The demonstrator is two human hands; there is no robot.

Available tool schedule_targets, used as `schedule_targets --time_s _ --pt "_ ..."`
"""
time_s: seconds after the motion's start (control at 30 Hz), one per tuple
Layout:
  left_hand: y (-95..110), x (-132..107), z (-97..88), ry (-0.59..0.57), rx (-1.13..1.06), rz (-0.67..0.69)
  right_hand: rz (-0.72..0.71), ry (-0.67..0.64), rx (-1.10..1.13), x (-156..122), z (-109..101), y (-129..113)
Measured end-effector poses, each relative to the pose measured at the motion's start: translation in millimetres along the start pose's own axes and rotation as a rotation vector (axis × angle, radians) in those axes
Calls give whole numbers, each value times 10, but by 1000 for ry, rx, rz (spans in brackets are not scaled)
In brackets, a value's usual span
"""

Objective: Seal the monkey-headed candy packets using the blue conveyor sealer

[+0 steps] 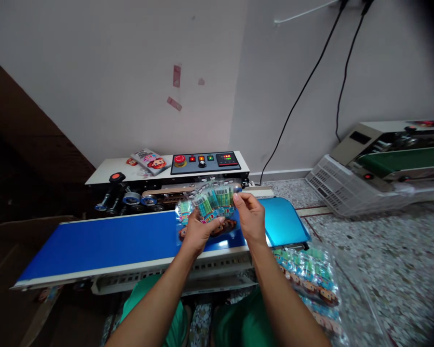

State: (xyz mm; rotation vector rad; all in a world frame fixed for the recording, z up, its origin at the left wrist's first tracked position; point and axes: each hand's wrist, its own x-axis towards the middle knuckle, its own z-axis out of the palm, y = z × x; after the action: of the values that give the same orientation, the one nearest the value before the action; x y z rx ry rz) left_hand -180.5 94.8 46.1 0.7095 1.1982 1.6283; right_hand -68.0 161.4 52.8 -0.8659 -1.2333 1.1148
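Observation:
Above the blue conveyor belt (130,239) of a band sealing machine, my left hand (201,230) grips a fanned bunch of clear printed plastic packets (214,201). Barcodes, green panels and cartoon faces show on them. My right hand (250,215) pinches the bunch at its upper right edge between thumb and fingers. Another printed packet (183,212) shows to the left, behind my left hand; whether it lies on the belt or belongs to the bunch I cannot tell. The sealer's rollers and carrying band (166,195) run just behind the packets.
More packets (305,274) lie in rows at the lower right. The control panel (204,163) has a red stop button and lit display. A printed pouch (150,161) rests on the machine top. At right, a second machine (386,154) stands by a white plastic crate (332,188). Black cables (304,86) hang along the wall.

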Motion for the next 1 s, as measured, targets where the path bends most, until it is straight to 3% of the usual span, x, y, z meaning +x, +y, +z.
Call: schedule_targets --time_s 0.3,0.37,0.47,0.57,0.7,0.87,1.0 --pt "30 -6 -3 4 -56 12 85 129 312 118 -72 51" --pt "44 -1 -8 23 -63 0 44 236 155 192 -210 68" --pt "64 0 -14 51 -66 0 -38 368 -310 301 -489 134" --pt "85 -10 -10 57 -80 3 -20 311 -773 370 -700 235" --pt "109 -28 8 42 -95 -28 148 240 -1147 402 -723 347" --pt "90 -21 8 48 -55 -13 129 116 -1147 400 -520 418" --pt "39 6 -15 77 -17 5 -49 34 -867 289 -317 315"
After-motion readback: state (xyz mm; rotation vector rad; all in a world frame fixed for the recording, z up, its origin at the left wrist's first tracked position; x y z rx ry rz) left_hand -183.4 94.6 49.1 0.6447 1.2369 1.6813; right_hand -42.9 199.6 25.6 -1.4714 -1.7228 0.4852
